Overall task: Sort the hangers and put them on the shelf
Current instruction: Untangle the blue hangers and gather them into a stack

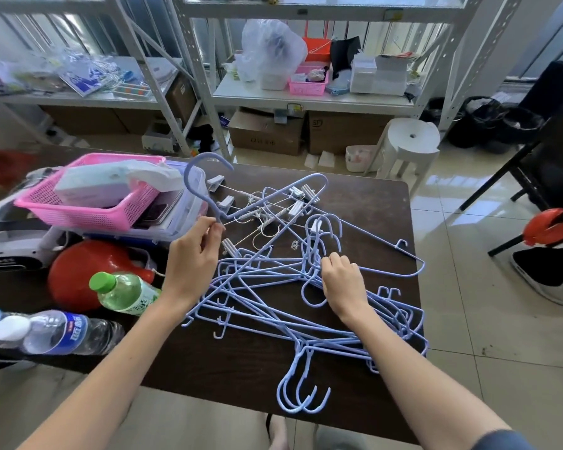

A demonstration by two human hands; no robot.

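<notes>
**Hangers in a heap, one lifted by its neck**

At far left I see a pink basket [88,203] on the dark table [384,209]. My left hand [192,264] pinches the neck of a blue hanger [273,198], its hook raised above the basket's corner. The tangled hanger pile [273,306] lies mid-table. My right hand [343,280] rests on it, fingers curled around wires. The shelf [306,99] stands beyond.

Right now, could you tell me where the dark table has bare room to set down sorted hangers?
The near strip of the dark brown table, between the tangled pale blue wire hangers and the front edge, is bare. So is the far right corner. The left side is crowded by the pink plastic basket, red balloon and clear bottles.
</notes>
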